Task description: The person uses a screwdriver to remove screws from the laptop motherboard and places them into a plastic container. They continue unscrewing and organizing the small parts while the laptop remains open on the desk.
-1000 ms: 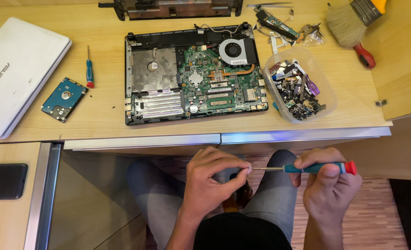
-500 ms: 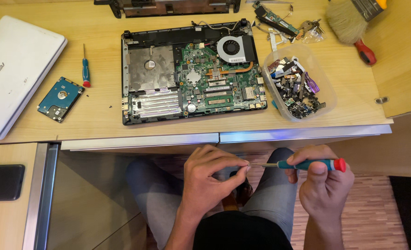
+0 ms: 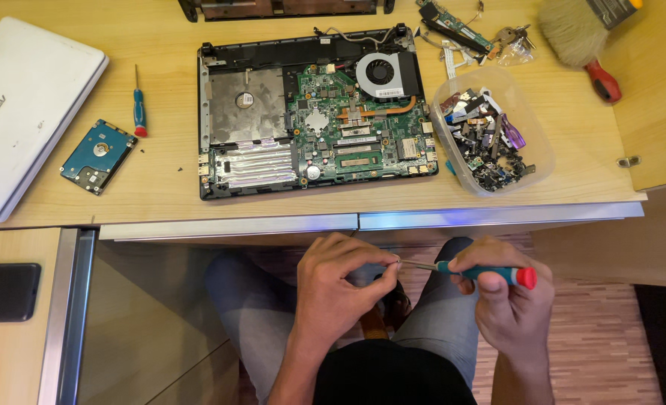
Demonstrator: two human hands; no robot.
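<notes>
Right hand (image 3: pixel 509 296) is closed around the handle of a teal screwdriver (image 3: pixel 483 271) with a red cap, shaft held level and pointed across at the left hand. Left hand (image 3: pixel 340 289) has thumb and forefinger pinched shut at the driver tip (image 3: pixel 399 262); something small appears to be held there, likely a screw, but it is too small to be identified. Both hands are kept low over the lap, below the desk edge (image 3: pixel 363 222).

Step judged: a small part is being seated on or picked off the tip, away from the board.

Just above the hands, across the desk edge, the opened laptop base (image 3: pixel 314 112) lies flat, its board and fan (image 3: pixel 381 73) exposed. Up and right of the right hand, a clear tub (image 3: pixel 539 161) of small parts is set just beside the base. Up and left of the left hand: a hard drive (image 3: pixel 98 155), a second small screwdriver (image 3: pixel 139 112), a white laptop lid (image 3: pixel 25 112). Far upper right, a brush (image 3: pixel 577 30).

Next move, as judged: a steady pinch is needed, tip kept level so that nothing is dropped into the lap.
</notes>
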